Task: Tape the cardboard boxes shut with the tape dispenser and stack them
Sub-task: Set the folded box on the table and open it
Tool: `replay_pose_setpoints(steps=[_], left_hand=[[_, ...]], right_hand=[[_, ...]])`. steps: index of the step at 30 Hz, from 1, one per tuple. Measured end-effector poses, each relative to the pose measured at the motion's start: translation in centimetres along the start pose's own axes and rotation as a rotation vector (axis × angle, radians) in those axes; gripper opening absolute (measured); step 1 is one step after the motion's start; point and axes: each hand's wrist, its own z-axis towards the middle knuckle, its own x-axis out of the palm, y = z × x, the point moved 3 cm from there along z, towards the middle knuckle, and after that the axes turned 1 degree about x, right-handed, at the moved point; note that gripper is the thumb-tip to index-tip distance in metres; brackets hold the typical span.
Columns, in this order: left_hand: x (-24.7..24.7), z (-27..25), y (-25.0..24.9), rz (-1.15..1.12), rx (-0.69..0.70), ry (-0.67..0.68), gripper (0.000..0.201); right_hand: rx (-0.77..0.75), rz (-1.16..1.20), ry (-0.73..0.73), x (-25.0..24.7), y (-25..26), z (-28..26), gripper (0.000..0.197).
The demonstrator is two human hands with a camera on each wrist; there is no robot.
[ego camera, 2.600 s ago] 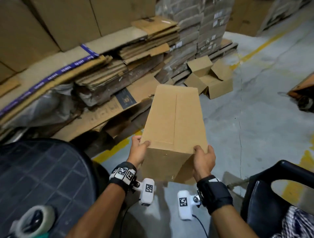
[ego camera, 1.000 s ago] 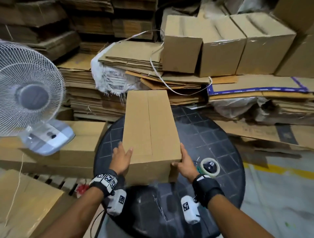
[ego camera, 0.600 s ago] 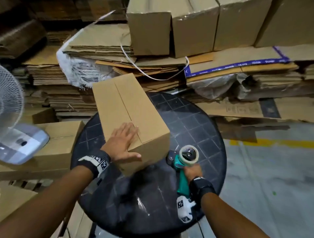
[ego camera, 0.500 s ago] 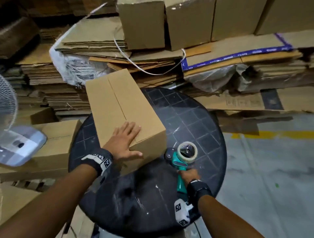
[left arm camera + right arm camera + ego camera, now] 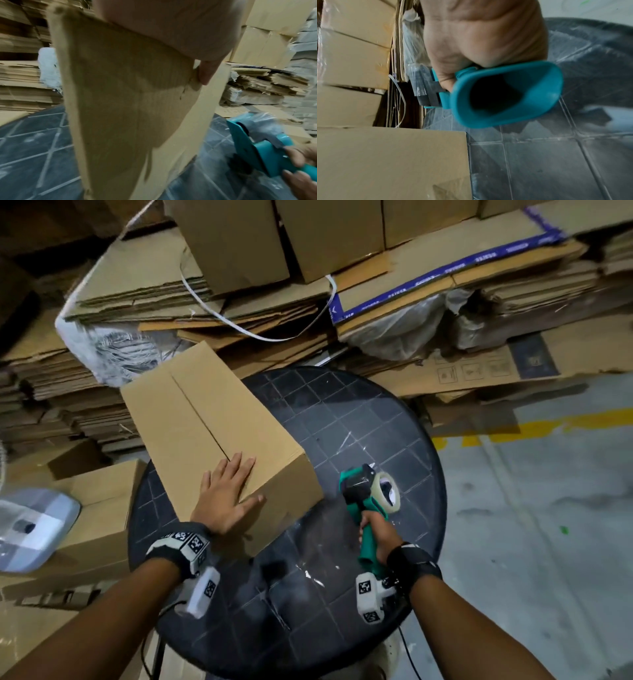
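A brown cardboard box (image 5: pixel 205 419) lies on the round dark table (image 5: pixel 359 419), its top flaps closed along a bare centre seam. My left hand (image 5: pixel 229 491) rests flat on the near end of the box top, fingers straight, thumb over the edge. The box's near end (image 5: pixel 123 102) fills the left wrist view, with the thumb (image 5: pixel 207 70) at its edge. My right hand (image 5: pixel 375 525) grips the handle of a teal tape dispenser (image 5: pixel 368 501) with a clear tape roll, lifted just right of the box. In the right wrist view the teal handle (image 5: pixel 506 94) sits in my fist, beside the box (image 5: pixel 390 162).
Stacks of flattened cardboard (image 5: pixel 171 289) and several made-up boxes (image 5: pixel 284 234) rise behind the table. More boxes (image 5: pixel 96 508) and a fan base (image 5: pixel 30 525) sit at the left. Grey concrete floor (image 5: pixel 531 525) with a yellow line (image 5: pixel 534 426) lies to the right.
I carried the box to the table and set it down. My right hand let go of it, took the tape dispenser by the handle and raised it beside the box. The left hand stays flat on top.
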Motion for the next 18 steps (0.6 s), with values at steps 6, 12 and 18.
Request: replay_pose_setpoints(steps=[6,12,18], left_hand=[[0.9,2.2,-7.8,-0.037,-0.267,0.01,0.079],[0.5,3.8,-15.0,-0.302,-0.393,0.147,0.092],[-2.2,4.2,-11.6,-0.629,-0.247,0.169,0.069]], right_hand=[[-0.043,0.122,0.022,-0.3,2.8,-2.8,0.023],[-0.141,0.283,0.017,0.8,5.1,-5.8,0.016],[-0.333,0.324,-0.079,3.1,7.7,-9.7,0.005]])
